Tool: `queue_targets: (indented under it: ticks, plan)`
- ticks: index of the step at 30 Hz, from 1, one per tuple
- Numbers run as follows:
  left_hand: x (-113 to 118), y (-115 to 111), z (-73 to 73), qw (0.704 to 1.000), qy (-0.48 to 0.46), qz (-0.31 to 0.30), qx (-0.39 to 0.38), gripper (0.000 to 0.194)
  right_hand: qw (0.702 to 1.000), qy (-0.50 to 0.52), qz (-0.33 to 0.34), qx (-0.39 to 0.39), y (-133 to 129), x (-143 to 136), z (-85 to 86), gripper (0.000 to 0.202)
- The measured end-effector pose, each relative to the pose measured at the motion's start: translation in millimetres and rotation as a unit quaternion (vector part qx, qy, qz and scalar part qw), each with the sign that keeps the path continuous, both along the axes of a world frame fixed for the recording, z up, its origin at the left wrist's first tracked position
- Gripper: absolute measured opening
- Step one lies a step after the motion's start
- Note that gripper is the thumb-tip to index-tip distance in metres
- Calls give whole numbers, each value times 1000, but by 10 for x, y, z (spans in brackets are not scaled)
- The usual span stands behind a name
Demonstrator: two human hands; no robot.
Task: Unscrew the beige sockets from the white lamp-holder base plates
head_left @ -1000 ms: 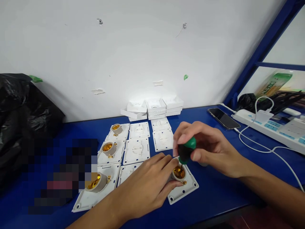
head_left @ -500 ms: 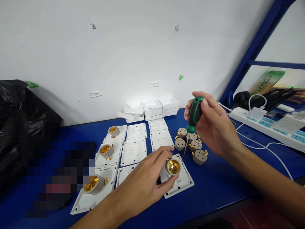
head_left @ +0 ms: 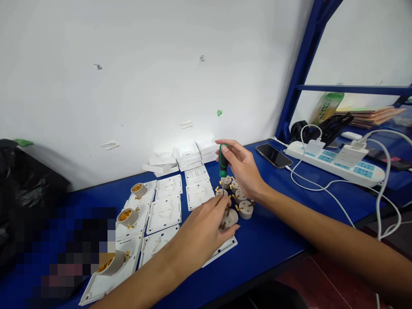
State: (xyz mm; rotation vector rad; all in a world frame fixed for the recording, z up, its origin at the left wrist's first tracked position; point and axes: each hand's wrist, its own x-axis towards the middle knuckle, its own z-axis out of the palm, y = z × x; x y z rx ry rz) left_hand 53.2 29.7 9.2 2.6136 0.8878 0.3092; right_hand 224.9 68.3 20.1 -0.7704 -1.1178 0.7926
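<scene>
My right hand (head_left: 241, 167) grips a green and black screwdriver (head_left: 223, 162), its shaft pointing down toward the fingertips of my left hand. Closed around a round grey lamp socket (head_left: 229, 219), my left hand (head_left: 204, 225) holds it with its flat, holed side up. A white plate (head_left: 225, 248) lies beneath that socket. Whether the screwdriver's tip touches the socket is hidden by my left fingers. Several loose grey sockets (head_left: 246, 209) with brass tabs stand just right of it. On the left, white plates carry sockets with brass threads (head_left: 128, 217) facing up.
More white plates (head_left: 165, 213) lie in columns on the blue table (head_left: 273, 231). Stacked white covers (head_left: 188, 155) stand against the wall. At the right are a phone (head_left: 274, 155), a power strip (head_left: 334, 162) and white cables. A black bag (head_left: 28, 184) sits at the far left.
The socket in my left hand has turned over from its brass opening up to its flat side up. My right hand has brought the screwdriver upright over it. The view has shifted right.
</scene>
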Motion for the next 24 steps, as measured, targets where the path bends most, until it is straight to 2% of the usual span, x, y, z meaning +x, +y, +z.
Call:
queue_targets:
  ticks: [5,9,11,15,19,24]
  plan:
    - [65,-11,-10,999,3,48,-12,32,1000,-20,-6,7,-8,-27,-13,18]
    - [29,-67,-20,998,10,56,18,62,1000,-27,-6,13,-2,-32,-23,20]
    - [-11,-102,-25,997,21,64,38,68,999,-30,-9,16,-2,-33,-22,19]
    - [-126,-145,-28,997,26,64,43,60,999,-37,-14,22,-5,-36,-19,18]
    - [-242,-153,-58,998,-9,47,39,52,998,-51,-34,36,-11,-10,1,18]
    - [-310,-104,-94,994,-45,-1,98,24,992,-76,-70,67,-43,52,76,19]
